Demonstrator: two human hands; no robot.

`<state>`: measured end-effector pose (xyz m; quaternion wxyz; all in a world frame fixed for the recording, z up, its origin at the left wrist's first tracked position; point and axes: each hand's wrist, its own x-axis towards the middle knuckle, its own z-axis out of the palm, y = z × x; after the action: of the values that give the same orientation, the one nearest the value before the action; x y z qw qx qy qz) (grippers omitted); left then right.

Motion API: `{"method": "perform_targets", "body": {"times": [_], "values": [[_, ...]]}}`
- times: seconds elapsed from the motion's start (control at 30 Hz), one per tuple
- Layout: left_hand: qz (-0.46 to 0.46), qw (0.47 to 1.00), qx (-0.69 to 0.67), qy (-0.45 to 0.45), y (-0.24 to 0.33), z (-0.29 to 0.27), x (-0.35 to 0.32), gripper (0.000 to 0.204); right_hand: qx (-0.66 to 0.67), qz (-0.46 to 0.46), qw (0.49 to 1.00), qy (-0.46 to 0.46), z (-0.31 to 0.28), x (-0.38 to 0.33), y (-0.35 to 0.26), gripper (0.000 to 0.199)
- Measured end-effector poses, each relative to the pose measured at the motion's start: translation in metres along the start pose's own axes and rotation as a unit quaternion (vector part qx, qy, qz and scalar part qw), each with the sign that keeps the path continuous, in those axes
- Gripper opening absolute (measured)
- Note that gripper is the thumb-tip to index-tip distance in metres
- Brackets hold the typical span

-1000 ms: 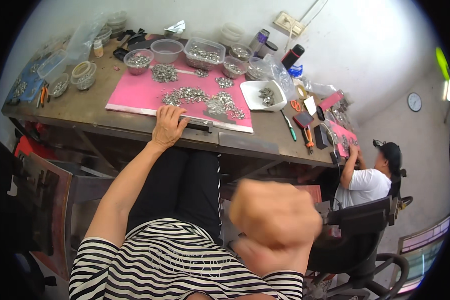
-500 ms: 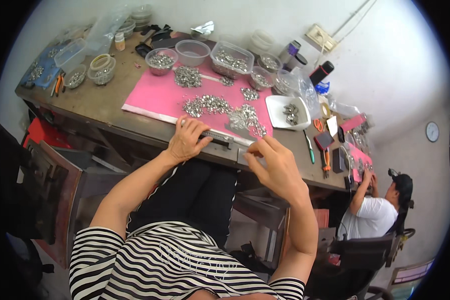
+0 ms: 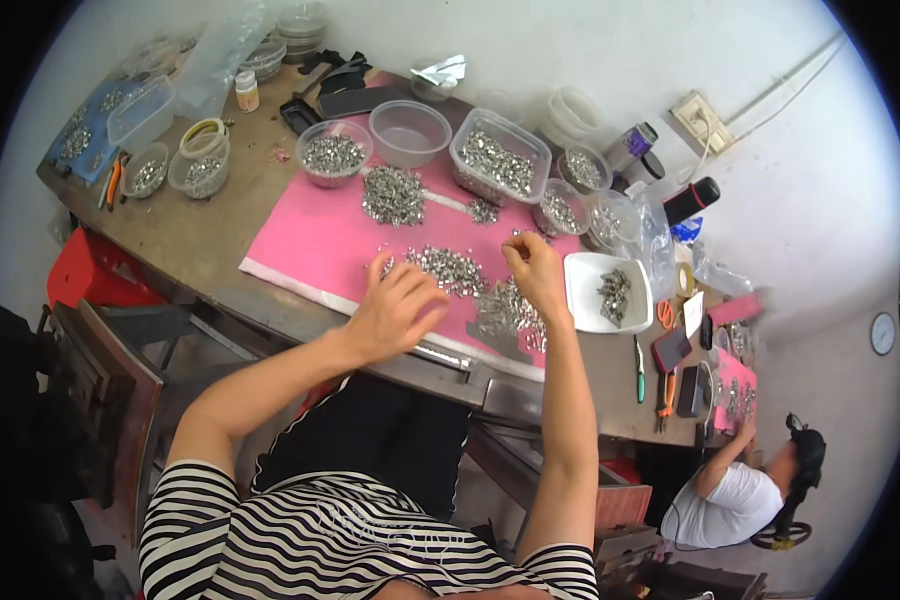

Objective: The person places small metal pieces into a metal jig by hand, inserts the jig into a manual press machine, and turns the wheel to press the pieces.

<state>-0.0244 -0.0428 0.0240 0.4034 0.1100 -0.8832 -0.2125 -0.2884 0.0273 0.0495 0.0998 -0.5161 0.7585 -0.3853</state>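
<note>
Over the front part of the pink mat (image 3: 300, 235), my left hand (image 3: 398, 312) hovers beside a pile of small shiny metal pieces (image 3: 448, 268). Its fingers are loosely bent and apart, and I see nothing in them. My right hand (image 3: 536, 272) is further forward, above the mat's right side, with thumb and fingertips pinched together. Whatever lies between those fingertips is too small to make out. Below its wrist spreads a flatter pile of silvery pieces (image 3: 508, 312). A narrow metal strip (image 3: 442, 357) runs along the table's front edge, below my left hand.
Plastic tubs of metal pieces (image 3: 498, 160) line the back, with an empty round tub (image 3: 410, 137) among them. A white square dish (image 3: 582, 292) stands right of my right hand. Beyond it lie a green-handled tool (image 3: 641, 375) and orange-handled pliers (image 3: 667, 395). A co-worker (image 3: 740, 500) sits at far right.
Both hands have moved from the table's front edge to over the mat, the right one reaching further forward. My left hand has come off the strip at the edge. The whole view has shifted slightly.
</note>
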Motion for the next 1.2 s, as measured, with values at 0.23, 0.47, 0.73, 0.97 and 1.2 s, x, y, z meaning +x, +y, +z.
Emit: {"method": "perform_targets", "body": {"times": [0.23,0.47,0.73,0.97,1.2], "values": [[-0.034,0.997,0.065,0.000,-0.093,0.078,0.096,0.010,-0.057,-0.032,0.996,0.061,0.048,0.044,0.025,0.014],[-0.068,0.990,0.120,-0.015,-0.107,0.106,0.108,0.015,-0.116,0.052,0.990,0.054,0.055,0.053,0.033,0.025],[-0.034,0.993,0.115,0.009,-0.112,0.115,0.110,0.009,-0.133,0.038,0.990,0.039,0.051,0.054,0.028,0.018],[-0.041,0.999,-0.017,-0.003,-0.109,0.100,0.107,0.010,-0.088,-0.054,0.994,0.043,0.011,-0.011,-0.039,0.009],[0.003,0.988,-0.135,-0.077,-0.040,0.046,0.055,0.012,0.144,0.012,0.989,0.029,0.028,-0.157,-0.048,0.006]]}}
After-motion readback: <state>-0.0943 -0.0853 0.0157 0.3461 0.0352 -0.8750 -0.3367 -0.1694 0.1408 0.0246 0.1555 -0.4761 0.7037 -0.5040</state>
